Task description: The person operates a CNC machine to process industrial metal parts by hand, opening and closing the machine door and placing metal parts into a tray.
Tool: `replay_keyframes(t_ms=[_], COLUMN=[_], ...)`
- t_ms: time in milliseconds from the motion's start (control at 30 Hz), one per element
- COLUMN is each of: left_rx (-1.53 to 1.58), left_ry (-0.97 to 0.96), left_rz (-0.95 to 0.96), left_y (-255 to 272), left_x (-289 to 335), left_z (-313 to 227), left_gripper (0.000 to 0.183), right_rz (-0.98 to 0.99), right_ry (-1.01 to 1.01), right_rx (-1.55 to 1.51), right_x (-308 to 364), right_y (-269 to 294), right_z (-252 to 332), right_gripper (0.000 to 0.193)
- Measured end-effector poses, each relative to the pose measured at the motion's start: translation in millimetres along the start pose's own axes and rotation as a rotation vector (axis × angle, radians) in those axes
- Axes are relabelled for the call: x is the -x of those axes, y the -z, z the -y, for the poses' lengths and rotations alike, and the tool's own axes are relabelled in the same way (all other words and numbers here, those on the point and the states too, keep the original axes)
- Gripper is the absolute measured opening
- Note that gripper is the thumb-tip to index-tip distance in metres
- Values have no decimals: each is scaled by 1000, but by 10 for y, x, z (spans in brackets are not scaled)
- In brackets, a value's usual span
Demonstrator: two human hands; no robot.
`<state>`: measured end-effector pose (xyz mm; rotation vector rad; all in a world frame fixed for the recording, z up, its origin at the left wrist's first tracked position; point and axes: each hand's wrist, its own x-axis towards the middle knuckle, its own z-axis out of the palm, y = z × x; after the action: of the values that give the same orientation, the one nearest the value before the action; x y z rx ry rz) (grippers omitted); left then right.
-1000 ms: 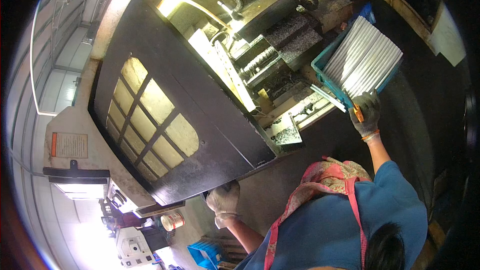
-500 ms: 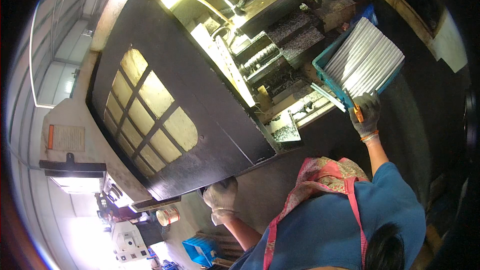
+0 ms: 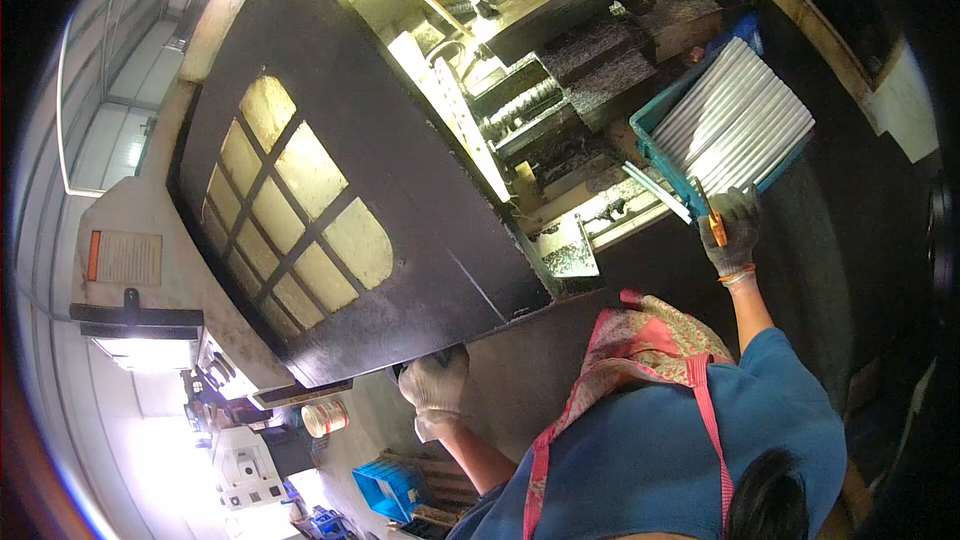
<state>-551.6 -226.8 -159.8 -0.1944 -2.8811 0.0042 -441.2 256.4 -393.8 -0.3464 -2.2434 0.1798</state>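
Note:
My left hand (image 3: pixel 437 380), in a pale glove, is closed at the lower edge of a large dark machine door (image 3: pixel 440 190) with a paned window. A dark handle shows partly beside its fingers. My right hand (image 3: pixel 733 230), in a grey glove, grips an orange-handled tool (image 3: pixel 716 228) with a narrow tip; its exact kind is unclear. That hand is at the near edge of a teal crate (image 3: pixel 645 130) filled with a row of pale metal rods (image 3: pixel 735 115). A couple of thin rods (image 3: pixel 655 190) lie outside the crate, beside the tool's tip.
Past the door is the machine's lit interior (image 3: pixel 530 105), strewn with metal chips. A chip-covered metal plate (image 3: pixel 570 250) juts out near the door's corner. At the lower left are a blue crate (image 3: pixel 385 490), a round tub (image 3: pixel 325 418) and a white machine (image 3: pixel 245 470).
The view has shifted slightly. Both hands keep their holds, the left by the door edge and the right on the orange-handled tool at the crate.

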Motion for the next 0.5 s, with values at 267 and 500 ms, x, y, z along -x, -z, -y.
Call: replay_keyframes(t_ms=[267,500], left_rx=[32,9], left_ry=[4,-47], left_rz=[32,-39], left_y=[18,9], left_x=[-4,2], left_z=[-10,-20], left_gripper=[38,20], right_rz=[-78,-12], right_ry=[12,3], right_rx=[10,-9], right_x=[-47,45], right_y=[27,-20], right_z=[27,-36], right_gripper=[32,41])
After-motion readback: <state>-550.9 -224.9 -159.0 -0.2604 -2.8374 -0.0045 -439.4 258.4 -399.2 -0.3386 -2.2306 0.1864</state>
